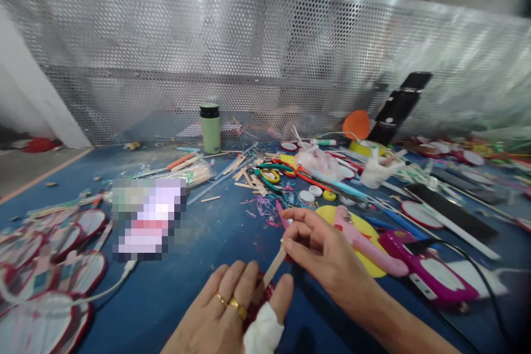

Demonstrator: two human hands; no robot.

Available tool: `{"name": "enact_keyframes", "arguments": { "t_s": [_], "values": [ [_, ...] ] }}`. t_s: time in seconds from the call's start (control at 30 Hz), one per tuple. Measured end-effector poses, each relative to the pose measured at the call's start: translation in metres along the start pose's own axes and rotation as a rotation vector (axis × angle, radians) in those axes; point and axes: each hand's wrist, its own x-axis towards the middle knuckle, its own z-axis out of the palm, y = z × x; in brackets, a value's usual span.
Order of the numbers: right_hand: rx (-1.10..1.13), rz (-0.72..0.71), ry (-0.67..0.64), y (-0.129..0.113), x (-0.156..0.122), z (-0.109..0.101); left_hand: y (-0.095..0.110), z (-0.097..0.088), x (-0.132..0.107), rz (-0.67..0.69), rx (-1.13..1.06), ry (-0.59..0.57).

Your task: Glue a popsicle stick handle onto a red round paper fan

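My left hand [232, 315] lies low at the front, fingers curled round a small red piece [265, 294]; its thumb is wrapped in white bandage and two gold rings sit on its fingers. My right hand [319, 249] pinches a flat wooden stick [271, 272] whose lower end runs down into the red piece. A pink strip [281, 213] pokes up behind the right hand's fingers. Just right of that hand lies a pink glue gun [365, 240] on a yellow disc [365, 265].
A blue table [199, 265] holds loose wooden sticks [244, 174], a green flask [211, 127], a white cup [373, 172], round red-rimmed fans [50, 265] at left, a magenta device [431, 274] with black cable, and black strips [452, 210] at right. A perforated metal screen [265, 55] closes the back.
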Motion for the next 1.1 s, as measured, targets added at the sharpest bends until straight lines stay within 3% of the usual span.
{"name": "enact_keyframes", "arguments": {
  "t_s": [0.87,1.1],
  "values": [
    [-0.005,0.026,-0.007,-0.0018,0.0004,-0.0001,-0.0001,-0.0023,0.005,-0.003,0.041,0.031],
    [0.006,0.021,-0.001,0.0073,0.0031,-0.001,-0.0021,0.0021,0.0081,-0.026,0.109,0.155]
  ]
}}
